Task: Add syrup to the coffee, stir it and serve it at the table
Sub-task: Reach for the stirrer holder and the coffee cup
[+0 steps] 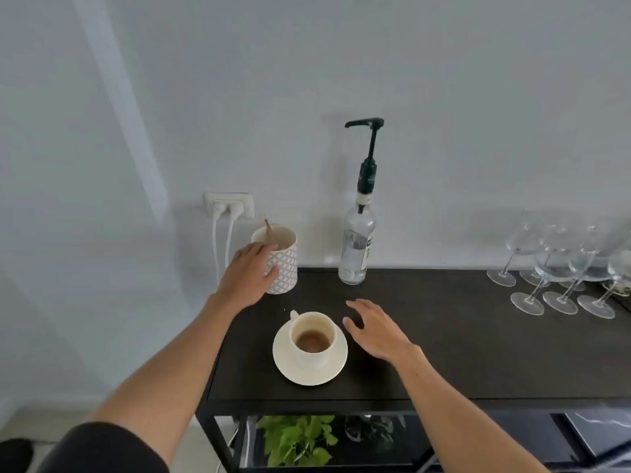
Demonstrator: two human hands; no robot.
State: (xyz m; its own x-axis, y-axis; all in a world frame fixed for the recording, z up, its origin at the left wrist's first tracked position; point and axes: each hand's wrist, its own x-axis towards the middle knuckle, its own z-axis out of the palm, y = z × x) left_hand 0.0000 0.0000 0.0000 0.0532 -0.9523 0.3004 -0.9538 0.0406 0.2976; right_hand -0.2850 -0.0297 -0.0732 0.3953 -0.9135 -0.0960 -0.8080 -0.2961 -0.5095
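A cream cup of coffee (312, 337) stands on a cream saucer (290, 365) near the front of a dark console table (461, 336). Behind it, against the wall, stands a clear syrup bottle (356, 249) with a tall black pump. At the back left is a patterned white holder (285, 264) with a wooden stirrer (269, 229) poking out. My left hand (251, 276) rests against the holder's front, fingers at its rim; whether they pinch the stirrer I cannot tell. Just right of the saucer my right hand (374, 327) hovers with fingers spread, holding nothing.
Several stemmed wine glasses (560, 268) crowd the table's far right. A wall socket (230, 203) with two white plugs and cords sits behind the holder. A green plant (297, 438) and dark objects fill the shelf below. The table's left edge lies just under my left forearm.
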